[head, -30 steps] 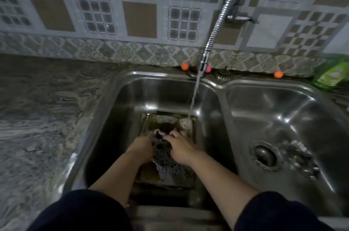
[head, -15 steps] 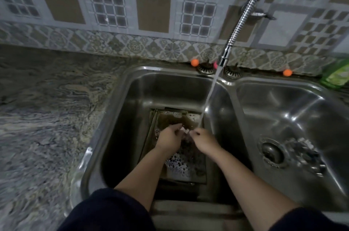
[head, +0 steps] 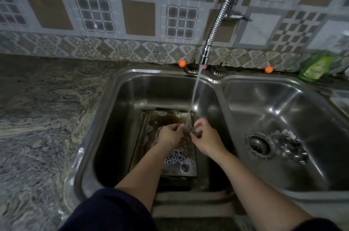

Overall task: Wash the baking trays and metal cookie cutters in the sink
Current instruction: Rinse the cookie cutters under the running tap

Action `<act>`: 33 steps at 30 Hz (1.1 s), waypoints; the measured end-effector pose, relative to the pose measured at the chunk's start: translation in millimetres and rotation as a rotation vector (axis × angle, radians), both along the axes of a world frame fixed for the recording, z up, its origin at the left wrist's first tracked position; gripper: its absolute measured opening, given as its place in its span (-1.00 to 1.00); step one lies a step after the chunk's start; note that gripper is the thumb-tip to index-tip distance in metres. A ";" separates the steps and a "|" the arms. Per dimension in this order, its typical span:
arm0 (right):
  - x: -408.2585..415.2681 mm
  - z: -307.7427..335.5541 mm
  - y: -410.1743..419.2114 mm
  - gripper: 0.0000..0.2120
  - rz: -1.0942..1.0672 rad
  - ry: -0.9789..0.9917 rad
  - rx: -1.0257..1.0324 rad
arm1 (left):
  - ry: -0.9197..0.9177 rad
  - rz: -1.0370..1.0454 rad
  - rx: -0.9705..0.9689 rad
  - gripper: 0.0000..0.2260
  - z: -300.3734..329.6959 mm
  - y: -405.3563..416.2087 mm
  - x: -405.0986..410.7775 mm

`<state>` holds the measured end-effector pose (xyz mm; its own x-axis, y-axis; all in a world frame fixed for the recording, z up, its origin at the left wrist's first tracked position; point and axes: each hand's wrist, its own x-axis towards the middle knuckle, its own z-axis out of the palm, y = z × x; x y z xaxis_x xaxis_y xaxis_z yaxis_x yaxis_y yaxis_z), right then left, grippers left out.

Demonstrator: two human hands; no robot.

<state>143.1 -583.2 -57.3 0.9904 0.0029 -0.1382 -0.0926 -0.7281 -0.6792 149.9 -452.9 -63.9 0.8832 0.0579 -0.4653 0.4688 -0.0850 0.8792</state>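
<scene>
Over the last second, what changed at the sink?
Both hands rose off the baking tray toward the water stream. The left hand and right hand now pinch a small dark item between them under the flow; what it is cannot be told. Unchanged: the tray lies soapy in the left basin, water runs from the faucet, cookie cutters sit in the right basin.
</scene>
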 end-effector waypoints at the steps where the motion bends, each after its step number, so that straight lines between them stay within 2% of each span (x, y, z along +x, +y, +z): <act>1: -2.2 -0.4 1.9 -0.70 0.027 -0.009 0.009 | -0.009 0.036 -0.020 -0.82 -1.2 1.0 0.0; 3: -3.1 2.1 6.9 -0.62 0.011 0.015 0.057 | -0.048 0.085 -0.023 -0.81 -2.2 3.8 -1.1; 7: 11.1 5.6 11.8 -0.75 -0.038 0.025 0.011 | -0.151 0.000 0.088 -0.79 3.3 5.8 -4.6; 10: 25.5 12.4 12.3 -0.93 -0.016 0.010 -0.115 | -0.229 -0.060 0.179 -0.77 6.5 4.7 -4.3; 13: 33.5 17.6 15.3 -0.73 -0.013 -0.009 -0.090 | -0.262 -0.008 0.188 -0.77 8.1 4.9 0.4; 15: 35.0 17.6 18.0 -0.73 -0.072 0.036 0.079 | -0.270 0.064 0.137 -0.80 9.7 3.9 4.5; 20: 29.4 22.5 7.2 -0.74 -0.178 0.349 0.790 | -0.220 0.212 -0.115 -0.72 18.1 0.2 11.6; 22: 28.2 27.7 -6.7 -0.74 -0.112 0.399 0.884 | -0.242 0.181 -0.157 -0.68 22.6 -0.9 12.7; 25: 29.7 30.8 -22.1 -0.81 -0.011 0.329 0.801 | -0.276 0.066 -0.232 -0.70 36.3 -7.9 12.1; 28: 34.8 36.1 -32.0 -0.97 -0.004 0.212 0.700 | -0.287 0.006 -0.286 -0.66 51.2 -23.5 10.2; 31: 31.0 50.3 -46.4 -0.94 0.028 0.079 0.495 | -0.308 0.032 -0.282 -0.71 53.3 -42.5 15.7; 33: 25.9 58.1 -61.2 -0.86 0.036 -0.040 0.323 | -0.369 -0.004 -0.177 -0.74 48.2 -57.8 20.0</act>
